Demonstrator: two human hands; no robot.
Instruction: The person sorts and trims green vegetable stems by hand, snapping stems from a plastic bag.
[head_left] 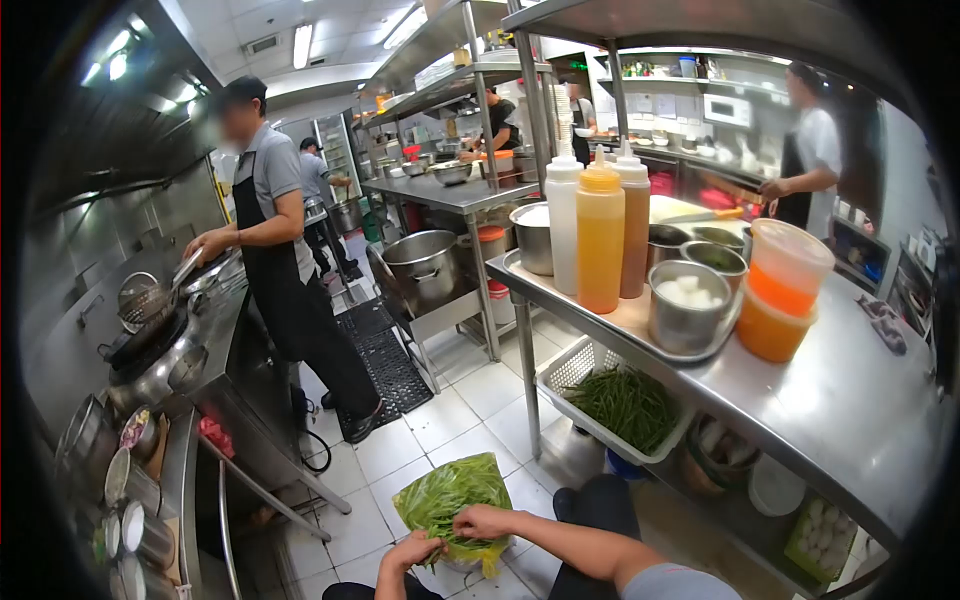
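Note:
Low in front of me, a yellow plastic bag [478, 470] full of green vegetables [443, 508] stands near the floor between my knees. They look like thin green stalks, perhaps string beans; the exact kind is hard to make out. My left hand [414, 549] is closed around some stalks at the bag's near left side. Just to its right, my right hand [484, 522] reaches in from the right with curled fingers and pinches stalks over the bag's opening. A perforated white basket [553, 392] holding long green beans [622, 408] rests under the steel table on my right.
The steel table [790, 415] carries squeeze bottles [599, 240], a metal pot with white pieces [689, 307] and orange-filled tubs [780, 300]. At left, a person in a black apron [268, 270] stands by a wok [150, 345]. A black floor mat [385, 350] lies behind.

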